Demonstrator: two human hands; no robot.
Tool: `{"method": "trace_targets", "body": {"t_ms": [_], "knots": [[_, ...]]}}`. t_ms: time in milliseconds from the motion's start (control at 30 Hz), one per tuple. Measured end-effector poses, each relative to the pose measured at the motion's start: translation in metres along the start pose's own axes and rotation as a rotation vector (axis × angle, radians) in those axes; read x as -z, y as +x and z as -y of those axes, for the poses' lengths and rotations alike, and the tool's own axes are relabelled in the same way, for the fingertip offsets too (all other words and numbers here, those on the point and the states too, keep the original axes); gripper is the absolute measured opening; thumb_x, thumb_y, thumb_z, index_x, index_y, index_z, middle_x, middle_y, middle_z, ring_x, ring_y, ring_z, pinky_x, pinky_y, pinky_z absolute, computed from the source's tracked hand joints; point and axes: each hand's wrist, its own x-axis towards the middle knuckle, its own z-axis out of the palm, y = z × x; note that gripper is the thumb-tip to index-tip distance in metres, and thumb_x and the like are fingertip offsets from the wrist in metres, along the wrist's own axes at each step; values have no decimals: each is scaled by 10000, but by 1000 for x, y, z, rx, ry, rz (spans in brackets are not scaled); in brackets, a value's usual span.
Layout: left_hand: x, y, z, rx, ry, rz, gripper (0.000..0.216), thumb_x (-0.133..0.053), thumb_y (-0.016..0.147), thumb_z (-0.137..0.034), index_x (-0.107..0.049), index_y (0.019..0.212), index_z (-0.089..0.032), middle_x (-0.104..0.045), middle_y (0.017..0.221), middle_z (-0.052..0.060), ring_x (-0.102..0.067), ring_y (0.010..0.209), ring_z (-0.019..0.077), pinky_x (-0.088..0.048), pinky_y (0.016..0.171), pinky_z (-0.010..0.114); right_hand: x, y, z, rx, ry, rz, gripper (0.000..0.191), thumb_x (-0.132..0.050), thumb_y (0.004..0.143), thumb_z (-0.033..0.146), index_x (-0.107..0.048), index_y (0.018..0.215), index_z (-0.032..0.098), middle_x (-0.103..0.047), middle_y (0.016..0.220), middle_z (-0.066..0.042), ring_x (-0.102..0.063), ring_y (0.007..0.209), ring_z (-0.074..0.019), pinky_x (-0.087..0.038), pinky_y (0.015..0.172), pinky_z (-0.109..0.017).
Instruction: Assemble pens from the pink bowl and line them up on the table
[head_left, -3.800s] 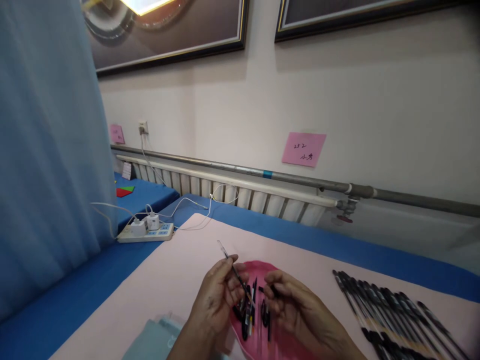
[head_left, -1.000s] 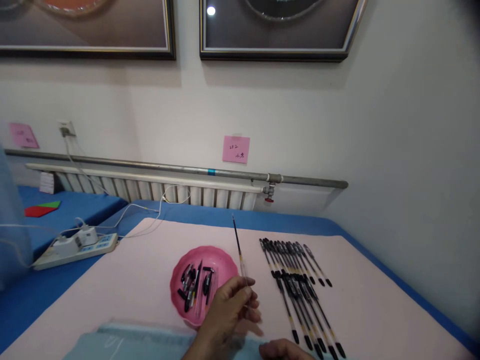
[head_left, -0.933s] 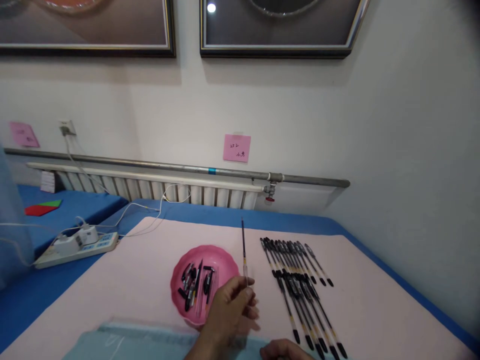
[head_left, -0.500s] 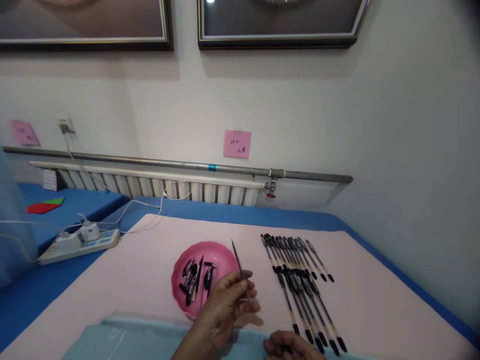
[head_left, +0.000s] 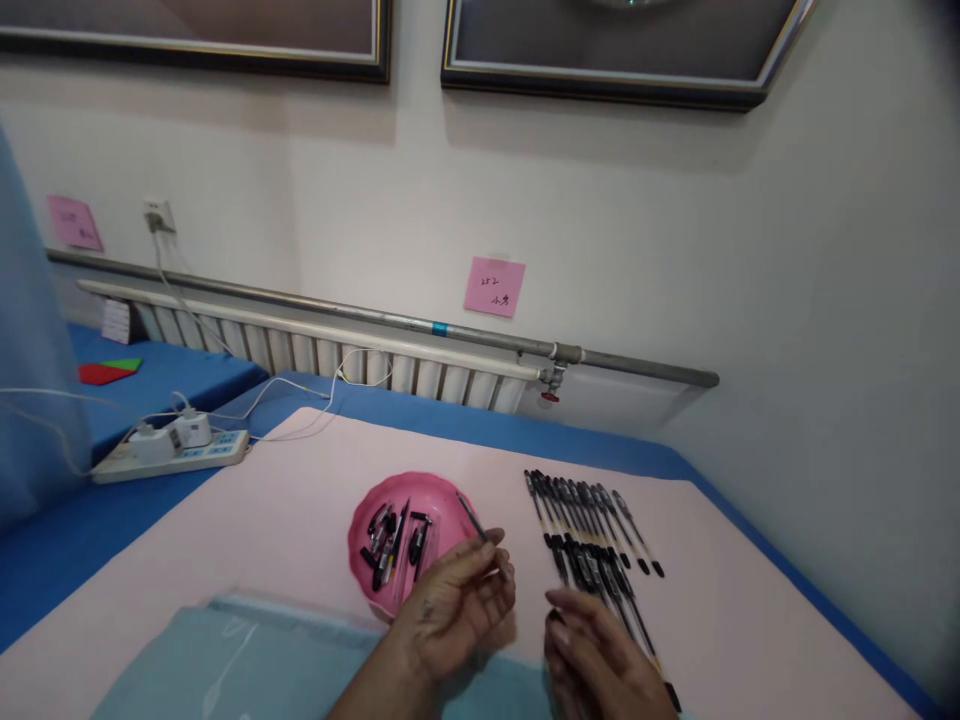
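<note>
My left hand [head_left: 457, 605] is closed on a thin pen refill [head_left: 472, 520], pinched between thumb and fingers, its dark tip pointing up and away over the right edge of a pink plate [head_left: 364, 520]. The plate holds several black pen parts [head_left: 390, 540]. My right hand [head_left: 600, 655] sits low at the near end of a row of several black pens [head_left: 585, 530] laid side by side on the pink table cover [head_left: 285, 510]. Its fingers are curled downward; I cannot see what, if anything, they hold.
A pale teal cloth [head_left: 225, 670] lies at the table's near edge. A white power strip [head_left: 176, 455] with plugged chargers and cables rests on the blue surface at left. A radiator [head_left: 337, 355] and pipe run along the wall under a pink note [head_left: 493, 287].
The refill has tilted down from nearly upright to a low slant over the plate. My right hand has risen into view beside the row of pens. The view shifted slightly left.
</note>
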Motion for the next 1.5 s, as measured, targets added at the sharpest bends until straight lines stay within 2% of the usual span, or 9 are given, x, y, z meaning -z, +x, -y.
{"method": "trace_targets", "body": {"t_ms": [133, 233, 433, 767, 967, 1067, 1267, 1400, 1500], "knots": [[0, 0, 0, -31, -17, -14, 125, -562, 780, -10, -607, 876, -77, -675, 702, 87, -658, 638, 139, -523, 661, 248, -17, 13, 21, 243, -197, -38, 311, -719, 659, 455, -594, 794, 204, -559, 592, 37, -453, 439, -93, -377, 407, -196], [1, 0, -1, -49, 2, -7, 114, -587, 769, -22, -602, 856, -94, -679, 711, 75, -659, 648, 140, -530, 684, 268, -19, 19, 18, 341, -341, -22, 286, -697, 677, 459, -614, 762, 198, -579, 626, 14, -483, 480, -111, -402, 412, -196], [3, 2, 4, -83, 54, -15, 121, -611, 750, -25, -608, 842, -105, -681, 713, 61, -654, 667, 131, -524, 696, 252, -15, 17, 0, 376, -398, -31, 272, -627, 757, 458, -625, 852, 203, -595, 580, 16, -537, 477, -133, -466, 470, -219], [5, -1, 7, -127, 202, -32, 172, -707, 685, -102, -592, 809, -133, -679, 738, 49, -652, 707, 135, -515, 744, 273, -11, 14, -3, 477, -507, -82, 252, -560, 818, 457, -630, 848, 216, -636, 597, 8, -563, 473, -130, -457, 449, -202], [2, -4, 7, -135, 337, -69, 251, -753, 648, -188, -579, 827, -158, -677, 715, 21, -652, 673, 121, -511, 726, 260, -8, 14, -3, 786, -702, -101, 263, -455, 885, 399, -665, 887, 241, -706, 808, -41, -663, 702, -174, -531, 687, -248], [2, -4, 8, -138, 352, -77, 261, -764, 626, -198, -574, 800, -155, -674, 699, 21, -650, 652, 124, -512, 708, 260, -7, 14, -5, 723, -698, -119, 258, -473, 871, 417, -669, 868, 250, -708, 784, -40, -661, 676, -181, -528, 662, -254], [4, -2, 10, -144, 383, -103, 259, -766, 611, -189, -576, 784, -151, -687, 718, 39, -652, 649, 131, -509, 694, 258, -5, 15, -12, 344, -514, -52, 268, -551, 808, 485, -609, 850, 227, -593, 527, 26, -497, 375, -129, -405, 379, -223], [5, -2, 11, -137, 375, -100, 250, -752, 629, -173, -569, 797, -150, -685, 710, 38, -652, 647, 125, -508, 705, 258, -7, 14, -12, 425, -573, -114, 288, -582, 779, 475, -619, 923, 228, -701, 763, -36, -641, 623, -182, -497, 569, -249], [6, -1, 11, -137, 375, -98, 257, -750, 638, -186, -569, 817, -150, -688, 722, 43, -654, 654, 128, -508, 709, 263, -6, 14, -10, 496, -691, -116, 247, -527, 821, 447, -646, 886, 241, -708, 779, -43, -654, 668, -197, -505, 647, -272]]}}
